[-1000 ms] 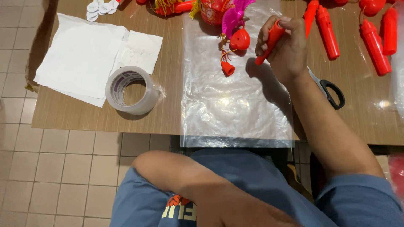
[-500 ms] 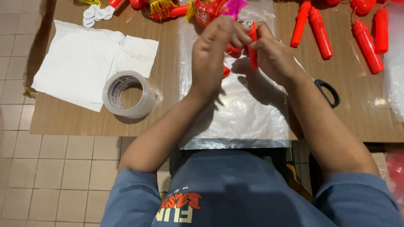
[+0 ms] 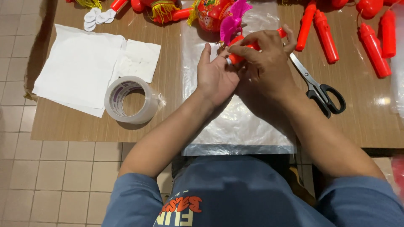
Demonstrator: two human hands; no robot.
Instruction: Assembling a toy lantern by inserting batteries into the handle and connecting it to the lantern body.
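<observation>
Upper centre of the frame: the right hand [image 3: 269, 63] closes its fingers around a small red tube [image 3: 246, 48], held above a clear plastic sheet [image 3: 235, 122] on the wooden worktop [image 3: 75, 126]. The left hand [image 3: 216, 75] presses against the tube's lower end, fingers extended and holding nothing. Scissors [image 3: 317, 86] lie right of the hands; a tape roll [image 3: 131, 100] and white paper [image 3: 80, 67] lie at left.
</observation>
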